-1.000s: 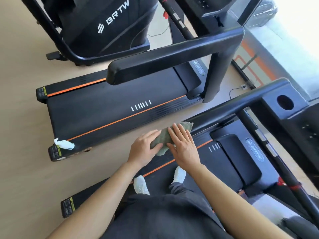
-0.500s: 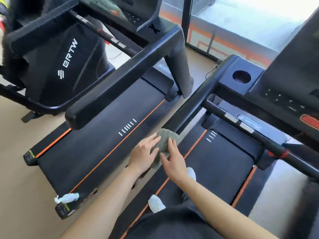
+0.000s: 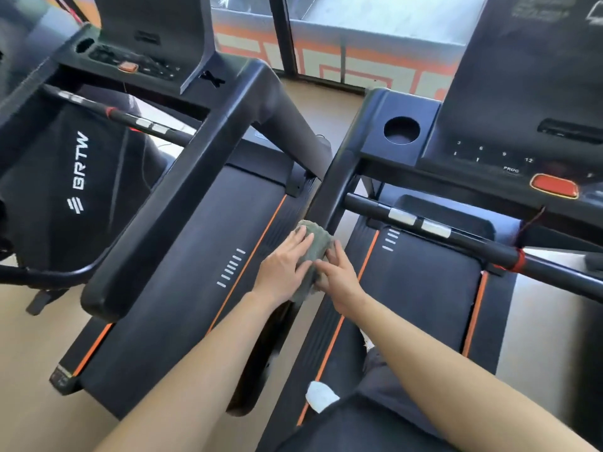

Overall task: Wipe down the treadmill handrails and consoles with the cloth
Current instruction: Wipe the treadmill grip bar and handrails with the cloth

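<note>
fingers (image 3: 301,238) of the left hand (image 3: 282,270) lie fairly straight and close together, pressed flat on the green cloth (image 3: 318,244). the right hand (image 3: 341,283) clasps the cloth's right side, thumb across the top. the cloth is draped over the black handrail (image 3: 329,190) at the centre of the frame, between both hands, below the console (image 3: 473,158) at upper right.
</note>
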A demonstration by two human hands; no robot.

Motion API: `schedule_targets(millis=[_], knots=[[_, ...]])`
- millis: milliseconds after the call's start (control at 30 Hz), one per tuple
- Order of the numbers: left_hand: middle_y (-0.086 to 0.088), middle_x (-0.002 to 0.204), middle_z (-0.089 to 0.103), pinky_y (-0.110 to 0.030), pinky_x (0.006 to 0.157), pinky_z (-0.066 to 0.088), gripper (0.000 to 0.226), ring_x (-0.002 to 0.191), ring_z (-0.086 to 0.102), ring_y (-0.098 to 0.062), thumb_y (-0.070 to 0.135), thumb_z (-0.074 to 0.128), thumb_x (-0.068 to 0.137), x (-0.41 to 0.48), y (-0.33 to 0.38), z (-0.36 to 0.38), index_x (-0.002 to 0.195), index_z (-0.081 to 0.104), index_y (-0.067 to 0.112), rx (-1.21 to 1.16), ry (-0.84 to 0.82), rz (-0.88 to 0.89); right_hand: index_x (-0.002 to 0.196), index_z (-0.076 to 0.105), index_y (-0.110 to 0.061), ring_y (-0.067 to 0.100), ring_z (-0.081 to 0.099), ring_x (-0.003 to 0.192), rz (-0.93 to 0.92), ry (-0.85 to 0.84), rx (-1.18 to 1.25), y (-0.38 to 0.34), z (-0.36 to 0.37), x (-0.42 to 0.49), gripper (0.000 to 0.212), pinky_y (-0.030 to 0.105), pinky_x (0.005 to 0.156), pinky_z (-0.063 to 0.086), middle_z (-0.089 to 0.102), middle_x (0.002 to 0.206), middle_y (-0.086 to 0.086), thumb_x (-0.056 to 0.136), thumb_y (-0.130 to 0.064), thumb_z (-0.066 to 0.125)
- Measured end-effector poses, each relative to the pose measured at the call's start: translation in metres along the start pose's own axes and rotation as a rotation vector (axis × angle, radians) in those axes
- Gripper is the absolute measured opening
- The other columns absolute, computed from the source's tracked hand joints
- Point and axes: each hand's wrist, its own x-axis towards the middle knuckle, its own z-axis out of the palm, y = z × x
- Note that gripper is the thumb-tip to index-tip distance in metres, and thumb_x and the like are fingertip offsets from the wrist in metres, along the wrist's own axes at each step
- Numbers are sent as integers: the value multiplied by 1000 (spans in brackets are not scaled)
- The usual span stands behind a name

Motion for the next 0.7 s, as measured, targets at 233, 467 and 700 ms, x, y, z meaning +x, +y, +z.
schedule_targets(millis=[233,467,700], knots=[[13,168,18,-41,115,41,65,155,12,-7,25,60,101,54,11,-5,159,31,28,70,-60,67,157,31,-30,10,53,129,18,88,62,-27,-18,45,60,46,110,45,47,150,-14,103,-11,51],[15,167,19,-39,116,40,68,155,13,-6,23,64,98,68,13,-6,158,33,31,37,-69,93,150,38,-38,1,58,117,10,45,63,-35,-19,58,57,32,95,52,58,134,-19,99,-37,63],[17,165,25,-39,115,42,70,151,25,-5,25,71,92,24,-2,2,154,40,35,-24,23,49,154,31,-42,12,57,129,56,46,117,4,-13,34,95,52,101,52,50,150,-11,76,-44,84]])
